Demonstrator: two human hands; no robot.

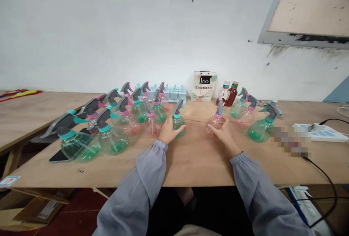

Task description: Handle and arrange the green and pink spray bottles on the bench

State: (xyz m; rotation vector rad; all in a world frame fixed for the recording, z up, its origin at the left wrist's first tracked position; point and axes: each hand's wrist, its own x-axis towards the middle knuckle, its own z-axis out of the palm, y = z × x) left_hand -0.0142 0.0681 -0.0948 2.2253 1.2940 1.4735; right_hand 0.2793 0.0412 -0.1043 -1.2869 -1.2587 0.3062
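My left hand [170, 131] is wrapped round the lower part of a green spray bottle [179, 121] with a teal collar and grey trigger head. To its right, my right hand [223, 130] grips a pink spray bottle [214, 122] with a pink collar. Both bottles stand upright on the wooden table [196, 167], a gap between them. Left of my left hand stand several more green and pink spray bottles, the nearest a pink one [152, 124]. Right of my right hand are another pink bottle [247, 117], a green one [260, 130] and a green one behind [237, 108].
Against the wall stand a pale blue rack [174, 95], a paper bag [205, 89] and two sauce bottles [232, 94]. A phone [58, 157] lies at the left. At the right are a power strip [324, 133] and a black cable [324, 174].
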